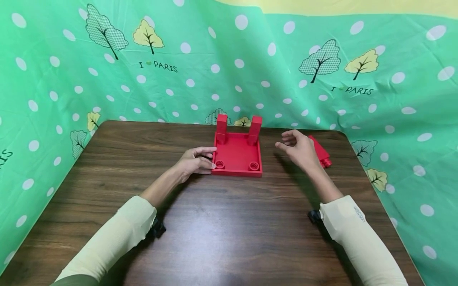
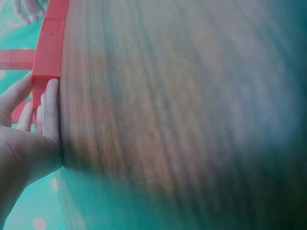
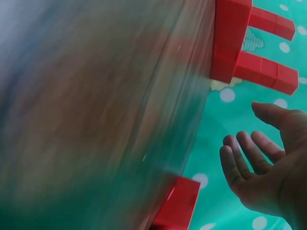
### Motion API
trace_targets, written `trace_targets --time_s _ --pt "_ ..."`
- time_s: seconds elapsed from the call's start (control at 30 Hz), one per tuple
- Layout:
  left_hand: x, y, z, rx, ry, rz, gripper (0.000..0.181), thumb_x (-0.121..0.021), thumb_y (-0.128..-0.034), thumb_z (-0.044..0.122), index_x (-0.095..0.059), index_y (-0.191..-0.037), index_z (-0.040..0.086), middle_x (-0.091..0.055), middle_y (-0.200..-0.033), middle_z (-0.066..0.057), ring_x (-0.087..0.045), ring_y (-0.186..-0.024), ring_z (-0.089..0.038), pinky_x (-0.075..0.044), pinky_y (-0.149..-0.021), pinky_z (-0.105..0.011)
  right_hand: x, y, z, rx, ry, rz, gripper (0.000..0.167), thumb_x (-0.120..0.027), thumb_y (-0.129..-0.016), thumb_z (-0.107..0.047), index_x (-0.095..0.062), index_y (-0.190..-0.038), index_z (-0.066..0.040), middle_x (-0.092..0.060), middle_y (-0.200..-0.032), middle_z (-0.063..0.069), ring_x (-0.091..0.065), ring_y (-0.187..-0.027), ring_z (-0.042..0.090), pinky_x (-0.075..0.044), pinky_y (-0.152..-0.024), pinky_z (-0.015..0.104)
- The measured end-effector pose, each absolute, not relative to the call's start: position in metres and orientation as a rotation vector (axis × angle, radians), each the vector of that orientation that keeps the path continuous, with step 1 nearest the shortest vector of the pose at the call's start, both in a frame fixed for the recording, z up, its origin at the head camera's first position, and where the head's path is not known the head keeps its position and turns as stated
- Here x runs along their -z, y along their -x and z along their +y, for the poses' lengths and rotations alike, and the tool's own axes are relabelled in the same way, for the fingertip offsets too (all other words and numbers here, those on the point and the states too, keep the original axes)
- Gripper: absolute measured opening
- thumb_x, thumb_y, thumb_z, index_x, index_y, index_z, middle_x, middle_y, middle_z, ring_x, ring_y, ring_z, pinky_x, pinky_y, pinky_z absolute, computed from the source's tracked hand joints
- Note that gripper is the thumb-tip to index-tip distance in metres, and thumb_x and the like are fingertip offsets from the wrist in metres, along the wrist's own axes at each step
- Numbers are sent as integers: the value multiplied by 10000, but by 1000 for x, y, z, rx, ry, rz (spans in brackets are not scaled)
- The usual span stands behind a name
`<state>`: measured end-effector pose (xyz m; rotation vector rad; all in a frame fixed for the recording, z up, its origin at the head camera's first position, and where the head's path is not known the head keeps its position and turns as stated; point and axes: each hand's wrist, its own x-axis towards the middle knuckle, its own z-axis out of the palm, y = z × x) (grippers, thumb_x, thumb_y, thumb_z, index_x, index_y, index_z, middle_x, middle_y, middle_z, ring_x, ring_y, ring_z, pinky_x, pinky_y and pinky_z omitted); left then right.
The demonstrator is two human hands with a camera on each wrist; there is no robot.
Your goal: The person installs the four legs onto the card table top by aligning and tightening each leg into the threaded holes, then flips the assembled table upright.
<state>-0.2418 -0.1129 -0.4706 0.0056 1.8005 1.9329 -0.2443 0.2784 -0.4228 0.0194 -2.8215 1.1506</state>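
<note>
Apparently light, rigid and smooth, the red square tray at frame centre suits a rim hold; left hand, straight-fingered, touches its left side; right hand is loosely spread, empty.

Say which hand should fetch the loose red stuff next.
Likely the right hand: it holds nothing and is beside the loose red stuff. The left hand touches the red tray, farther away.

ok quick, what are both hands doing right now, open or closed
Left hand: open, touching the left side of the red tray.
Right hand: open, holding nothing.
</note>
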Motion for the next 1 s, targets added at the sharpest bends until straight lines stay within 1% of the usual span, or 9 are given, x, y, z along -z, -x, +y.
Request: trace_targets --time_s 0.13,0.23,0.33,0.47,0.57,0.67,0.83,0.93,1.0 --pt "471 242 -113 -1937 -3 1792 782 -745 -930 -173 -588 -1647 97 -594 -1361 -75 -764 -956 -109 -728 -885 -375 423 241 291 -1089 21 -2859 519 -828 -1045 -361 -698 -1428 -36 -763 -1366 213 -738 -1236 380 -603 -882 306" --pt "471 242 -113 -1937 4 1794 781 -751 -925 -170 -596 -1641 100 -597 -1350 -71 -766 -963 -126 -729 -884 -379 422 238 301 -1065 42 -2877 517 -819 -1049 -377 -704 -1420 -35 -766 -1346 206 -739 -1213 370 -579 -825 251" --pt "470 241 -113 -1936 6 1797 781 -753 -922 -169 -600 -1638 101 -595 -1351 -75 -766 -968 -142 -729 -887 -388 421 236 311 -1039 65 -2887 502 -808 -1056 -387 -714 -1402 -36 -776 -1321 204 -746 -1177 367 -578 -814 285" --pt "470 241 -113 -1939 8 1796 782 -751 -920 -172 -602 -1637 103 -591 -1356 -81 -769 -964 -147 -730 -891 -396 420 236 322 -990 122 -2904 473 -808 -1052 -390 -732 -1364 -42 -783 -1300 206 -747 -1148 369 -564 -851 354" --pt "471 241 -112 -1940 8 1797 787 -754 -916 -174 -602 -1637 103 -591 -1355 -81 -771 -956 -139 -730 -890 -397 420 237 330 -963 171 -2924 475 -817 -1045 -388 -737 -1352 -34 -775 -1288 220 -723 -1147 382 -574 -874 383" --pt "471 242 -112 -1940 6 1797 790 -766 -912 -169 -603 -1636 102 -595 -1350 -80 -775 -960 -146 -730 -890 -399 420 238 338 -946 216 -2939 482 -822 -1042 -372 -733 -1356 -17 -763 -1278 241 -692 -1157 400 -603 -910 450" --pt "471 242 -113 -1941 5 1793 792 -783 -910 -160 -607 -1634 108 -600 -1341 -74 -774 -978 -159 -731 -884 -395 422 239 349 -901 268 -2975 514 -822 -1045 -356 -720 -1399 2 -748 -1304 272 -647 -1204 438 -612 -992 578" --pt "471 242 -113 -1936 1 1799 790 -777 -913 -164 -607 -1634 110 -600 -1344 -77 -764 -960 -142 -731 -877 -388 423 238 355 -864 278 -3009 557 -828 -1041 -363 -713 -1440 8 -742 -1348 299 -651 -1207 462 -622 -981 590" --pt "471 242 -113 -1932 -9 1808 788 -774 -915 -163 -605 -1636 107 -599 -1350 -80 -758 -949 -133 -731 -873 -384 425 238 359 -836 276 -3026 580 -828 -1041 -361 -707 -1463 17 -724 -1391 324 -658 -1196 473 -630 -947 565"
